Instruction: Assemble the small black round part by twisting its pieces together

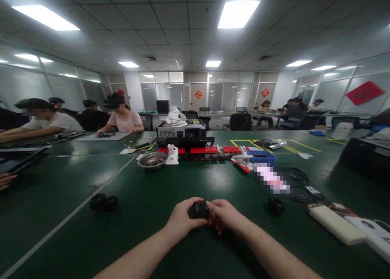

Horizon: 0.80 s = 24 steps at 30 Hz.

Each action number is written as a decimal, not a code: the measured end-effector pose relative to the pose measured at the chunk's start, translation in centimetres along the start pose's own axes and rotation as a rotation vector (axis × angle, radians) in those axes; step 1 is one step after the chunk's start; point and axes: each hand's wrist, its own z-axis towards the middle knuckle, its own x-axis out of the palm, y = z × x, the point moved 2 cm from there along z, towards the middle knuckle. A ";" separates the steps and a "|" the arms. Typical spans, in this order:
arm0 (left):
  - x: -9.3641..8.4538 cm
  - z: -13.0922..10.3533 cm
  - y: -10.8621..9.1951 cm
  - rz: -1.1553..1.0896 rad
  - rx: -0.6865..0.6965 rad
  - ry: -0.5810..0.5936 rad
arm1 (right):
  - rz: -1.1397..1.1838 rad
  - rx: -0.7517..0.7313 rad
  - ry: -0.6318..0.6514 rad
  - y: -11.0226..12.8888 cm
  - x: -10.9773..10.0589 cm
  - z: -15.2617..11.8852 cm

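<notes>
My left hand (182,219) is closed around a short black cylindrical part (198,210), its thumb below and fingers over the top. At the part's right end, my right hand (224,214) pinches with thumb and forefinger, the other fingers curled underneath. Both hands are just above the green tabletop, close to me. What lies between the right fingertips is partly hidden. Two dark, glossy round pieces (103,202) sit side by side at the left, and a similar black round piece (276,205) lies to the right.
A metal bowl (152,161) of small parts stands ahead, near a red strip (210,149) and a blue tray (261,156). A red-handled screwdriver (242,166) lies beside them. Cables (300,185) and a cream power bank (336,224) are at right. People sit at left.
</notes>
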 end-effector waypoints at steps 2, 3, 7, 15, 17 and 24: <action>-0.1 0.1 0.1 -0.010 -0.030 0.024 | -0.013 -0.033 -0.016 0.1 0.0 -0.1; -0.1 0.1 0.1 -0.018 -0.048 0.039 | -0.035 -0.058 -0.025 0.3 -0.1 -0.2; -0.2 0.3 0.3 -0.060 -0.064 0.063 | -0.258 -0.323 -0.115 1.6 -0.1 -1.2; -0.2 0.3 0.4 -0.076 -0.019 0.023 | -0.356 -0.470 -0.166 2.2 0.0 -1.8; -0.2 0.3 0.2 -0.088 -0.010 0.014 | -0.322 -0.474 -0.159 2.1 0.1 -1.7; -0.5 0.1 -0.6 0.020 0.013 -0.077 | -0.056 -0.368 -0.153 1.8 -0.3 -1.3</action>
